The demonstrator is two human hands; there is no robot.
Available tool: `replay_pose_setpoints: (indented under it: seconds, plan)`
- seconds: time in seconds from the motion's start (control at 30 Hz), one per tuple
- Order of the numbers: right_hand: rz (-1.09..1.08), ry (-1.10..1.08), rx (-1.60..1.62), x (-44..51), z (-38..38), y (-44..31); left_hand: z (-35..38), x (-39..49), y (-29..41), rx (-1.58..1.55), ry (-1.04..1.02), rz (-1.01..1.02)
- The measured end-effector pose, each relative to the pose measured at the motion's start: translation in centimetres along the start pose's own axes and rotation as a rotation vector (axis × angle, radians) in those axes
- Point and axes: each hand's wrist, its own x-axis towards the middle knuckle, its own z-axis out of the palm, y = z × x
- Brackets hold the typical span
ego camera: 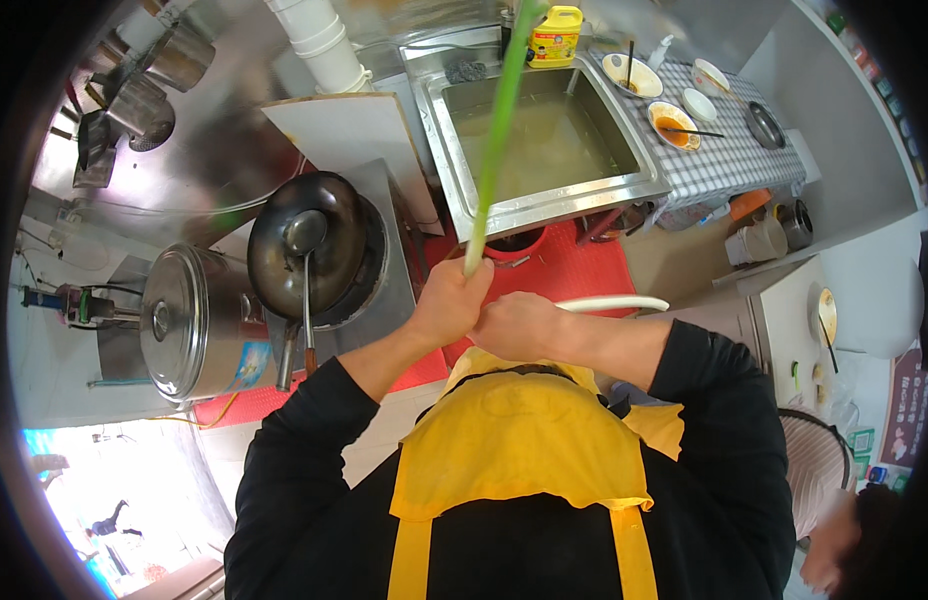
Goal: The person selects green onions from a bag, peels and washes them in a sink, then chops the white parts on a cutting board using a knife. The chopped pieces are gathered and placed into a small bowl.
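Note:
My left hand (450, 301) is closed around a long green onion stalk (498, 135), which rises green past the sink and turns pale near my fist. Against it, my right hand (522, 324) grips a white, slightly curved stalk piece (614, 303) that sticks out to the right. Whether the two pieces are joined is hidden between my fists. Both hands are in front of my yellow apron (520, 435), above the red floor mat (569, 262).
Ahead stands a steel sink (554, 208) holding cloudy water. Used bowls (672, 126) sit on a checked cloth (749, 169) at right. At left are a wok (336, 217) with a ladle (306, 232) and a lidded steel pot (175, 322). Part of a person (831, 547) shows lower right.

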Motion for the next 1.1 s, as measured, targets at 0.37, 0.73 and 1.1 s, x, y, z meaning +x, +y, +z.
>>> replay_pose_setpoints:
  seconds: [0.37, 0.73, 1.1]
  plan:
    - [0.59, 0.908, 1.118, -0.5, -4.1, 10.9, -0.4, 3.1, -4.9, -0.365, -0.154, -0.229]
    - [0.344, 1.463, 1.756, -5.0, -9.5, 21.0, 8.2, 5.5, 1.0, -0.477, -0.56, -0.178]
    - [0.373, 0.945, 1.856, -9.5, -1.6, 18.9, 16.9, 9.8, 3.5, -0.482, -0.457, -0.219]
